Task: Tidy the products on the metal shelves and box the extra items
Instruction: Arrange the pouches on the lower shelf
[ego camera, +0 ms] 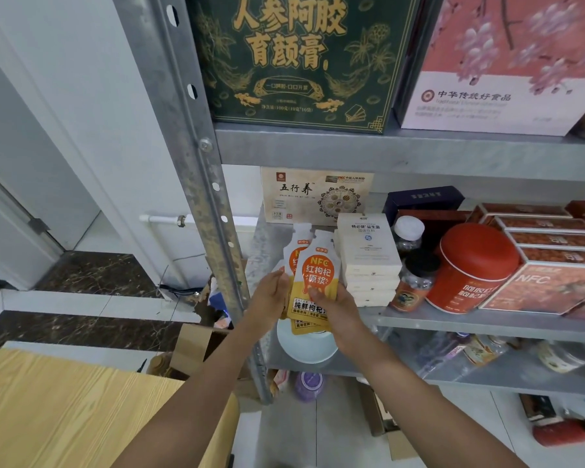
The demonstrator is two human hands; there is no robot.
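Holding a fanned bundle of orange-and-yellow spouted pouches [314, 282] upright in both hands, just in front of the left front corner of the middle shelf [487, 324], spouts up and printed faces toward the camera. Gripping the bundle's left edge with the left hand [271, 295], fingers curled behind it. Pinching its lower right with the right hand [335, 305], thumb pressed on the front pouch. Hands close together, parted only by the pouches.

Just right of the bundle, near the shelf's front edge: a stack of white cartons [368, 258], then a dark-lidded jar [416, 282] and a red round tin [473, 268]. Toward the right end, a row of flat red boxes [547, 251]. At the back left, standing upright, a beige carton [314, 194]. On the shelf above, a dark green box [298, 59] at the left and a pink box [500, 62] beside it. Under the bundle, at the lower shelf's left front, a white bowl [306, 346]. At lower left, a pale wooden table [65, 410].
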